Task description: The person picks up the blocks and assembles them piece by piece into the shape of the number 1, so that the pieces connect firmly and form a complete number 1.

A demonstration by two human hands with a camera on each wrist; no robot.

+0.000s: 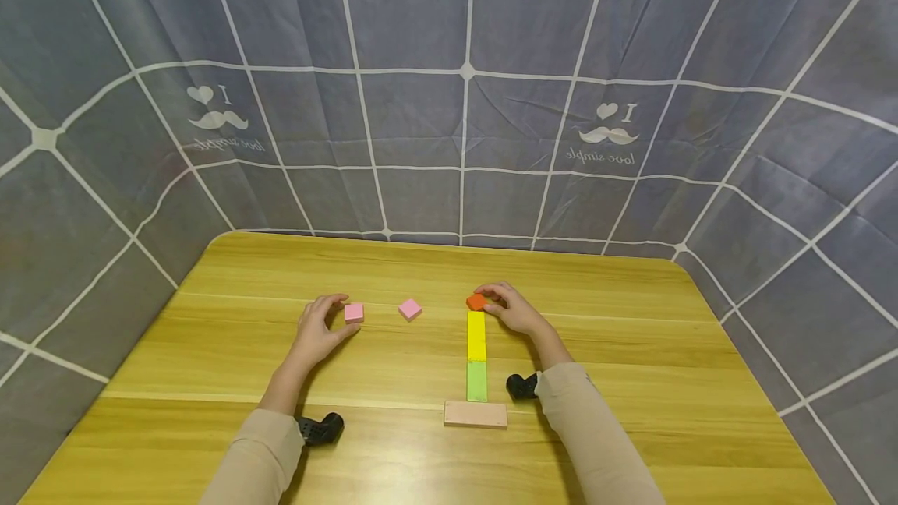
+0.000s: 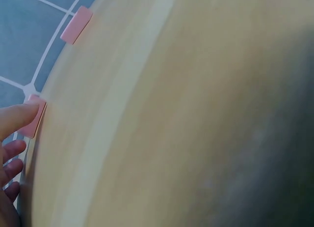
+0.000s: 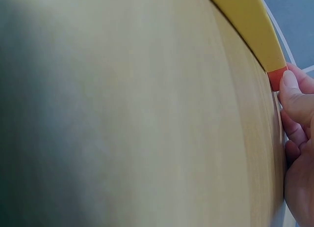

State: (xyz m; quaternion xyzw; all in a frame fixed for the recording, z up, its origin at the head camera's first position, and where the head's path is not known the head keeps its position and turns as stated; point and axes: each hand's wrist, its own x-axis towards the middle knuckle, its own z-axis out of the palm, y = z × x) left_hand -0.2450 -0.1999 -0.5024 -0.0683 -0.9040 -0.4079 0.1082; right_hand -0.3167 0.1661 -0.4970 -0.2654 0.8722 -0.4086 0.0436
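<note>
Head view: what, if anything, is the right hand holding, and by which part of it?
The orange block: the right hand's grip seems to pinch it by its sides, thumb on one, a finger at another.

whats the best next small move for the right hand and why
Probably turn the orange block slightly with the right hand to square it up: the hand pinches it at the far end of the yellow block, and in the head view it looks a little askew.
</note>
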